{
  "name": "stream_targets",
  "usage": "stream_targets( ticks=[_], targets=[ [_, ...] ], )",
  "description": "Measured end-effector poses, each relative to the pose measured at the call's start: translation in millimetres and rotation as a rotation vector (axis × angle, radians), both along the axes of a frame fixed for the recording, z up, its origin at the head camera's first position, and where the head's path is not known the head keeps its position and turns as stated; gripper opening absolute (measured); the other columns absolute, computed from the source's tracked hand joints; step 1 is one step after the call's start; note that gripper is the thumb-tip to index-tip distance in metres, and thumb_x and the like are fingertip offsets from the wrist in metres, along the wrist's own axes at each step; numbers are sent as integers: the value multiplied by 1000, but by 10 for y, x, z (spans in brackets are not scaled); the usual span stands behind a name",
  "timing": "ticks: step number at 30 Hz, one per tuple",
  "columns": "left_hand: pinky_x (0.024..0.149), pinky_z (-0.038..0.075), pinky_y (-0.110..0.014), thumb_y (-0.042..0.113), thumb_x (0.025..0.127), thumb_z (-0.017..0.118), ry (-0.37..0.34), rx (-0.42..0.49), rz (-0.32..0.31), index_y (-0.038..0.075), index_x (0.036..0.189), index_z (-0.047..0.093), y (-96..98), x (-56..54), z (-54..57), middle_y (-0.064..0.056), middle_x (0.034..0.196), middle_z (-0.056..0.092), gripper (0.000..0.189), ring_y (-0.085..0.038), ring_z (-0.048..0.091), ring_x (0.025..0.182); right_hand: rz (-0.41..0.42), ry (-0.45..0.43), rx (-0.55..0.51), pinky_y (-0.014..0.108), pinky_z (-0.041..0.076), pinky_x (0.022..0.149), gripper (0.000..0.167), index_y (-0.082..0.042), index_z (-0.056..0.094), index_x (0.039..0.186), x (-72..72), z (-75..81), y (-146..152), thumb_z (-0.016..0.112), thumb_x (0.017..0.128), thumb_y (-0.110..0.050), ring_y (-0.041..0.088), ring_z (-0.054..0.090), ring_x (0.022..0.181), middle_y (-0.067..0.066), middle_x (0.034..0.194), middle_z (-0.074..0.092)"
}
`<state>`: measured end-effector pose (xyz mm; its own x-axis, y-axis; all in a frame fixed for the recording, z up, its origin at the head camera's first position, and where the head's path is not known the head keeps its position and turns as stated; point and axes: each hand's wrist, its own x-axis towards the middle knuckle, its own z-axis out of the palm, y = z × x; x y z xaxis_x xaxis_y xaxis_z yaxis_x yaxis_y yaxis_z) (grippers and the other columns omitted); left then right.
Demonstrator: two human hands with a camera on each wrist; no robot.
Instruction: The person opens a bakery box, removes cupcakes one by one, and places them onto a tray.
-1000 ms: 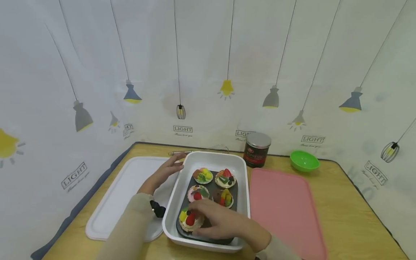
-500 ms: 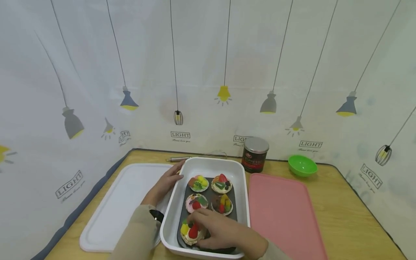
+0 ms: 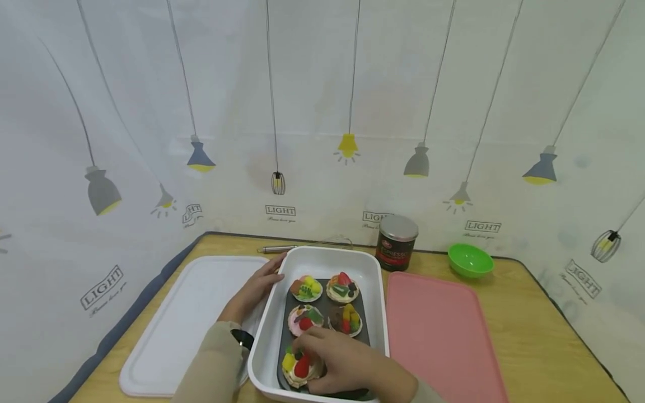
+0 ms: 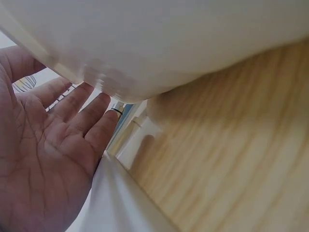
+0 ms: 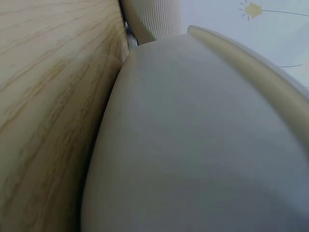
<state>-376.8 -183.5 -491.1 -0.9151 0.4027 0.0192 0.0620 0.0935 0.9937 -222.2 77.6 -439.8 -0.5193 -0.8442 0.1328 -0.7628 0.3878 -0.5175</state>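
Curled over a fruit tart [image 3: 302, 366] topped with red and yellow pieces, my right hand [image 3: 353, 358] has its fingers and thumb about the tart's right side. The tart sits at the near left of a dark muffin pan [image 3: 325, 344], inside a deep white tray [image 3: 381, 313]. Several other fruit tarts, such as a pink one [image 3: 305, 319], sit in the pan's farther places. My left hand [image 3: 257, 288] touches the tray's left side; in the left wrist view, the fairly straight fingers [image 4: 99, 135] meet its outer wall. The right wrist view shows the tray's wall [image 5: 178, 125], not the hand.
A white lid-like board [image 3: 186, 324] lies left of the tray, a pink board [image 3: 443, 330] right of it. Behind stand a whisk [image 3: 277, 249], a dark espresso tin [image 3: 397, 243] and a green bowl [image 3: 470, 261]. A patterned curtain [image 3: 322, 112] surrounds the wooden table [image 3: 549, 336].
The head view has tilted, so the table sits lower in it. My right hand stays at the same tart, and my left hand keeps its place on the tray's side.
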Motion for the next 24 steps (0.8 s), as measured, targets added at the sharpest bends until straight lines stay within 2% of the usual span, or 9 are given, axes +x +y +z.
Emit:
stream_targets(
  ticks=[3,6,15,20,24],
  targets=[
    [114,33,-48,15,102,50,-11,18,-26,17,162,23,4,-9,-4,-9,166,23,66,-33,32,146,0,-12,-8,11,47,74,49,-23,58,126,15,5,4,80,82,-22,-4,53,88,-7,125,56],
    [115,30,-50,17,102,52,-21,16,-19,18,161,24,4,-18,-11,-7,166,23,66,-32,32,147,7,0,-20,10,47,73,49,-22,58,126,18,10,11,79,82,-21,-4,53,87,-6,124,57],
    [115,30,-51,16,103,50,-41,10,-19,18,162,22,-4,-11,-43,-7,167,21,65,-33,30,147,39,52,-67,7,46,74,48,-20,60,126,40,-17,19,79,83,-22,-4,53,89,-6,121,60],
    [117,27,-51,19,102,51,-40,13,-4,20,162,25,0,-2,-17,-6,166,22,65,-31,29,148,-14,-1,-45,11,48,74,49,-23,59,127,23,-7,28,80,83,-27,-4,53,90,-7,118,58],
    [117,26,-51,17,102,51,-34,24,-14,18,162,23,0,-13,-13,-7,166,22,66,-32,28,149,-33,-30,-100,14,49,78,52,-24,57,130,23,43,55,79,83,-30,-1,54,94,-9,117,57]
  ],
)
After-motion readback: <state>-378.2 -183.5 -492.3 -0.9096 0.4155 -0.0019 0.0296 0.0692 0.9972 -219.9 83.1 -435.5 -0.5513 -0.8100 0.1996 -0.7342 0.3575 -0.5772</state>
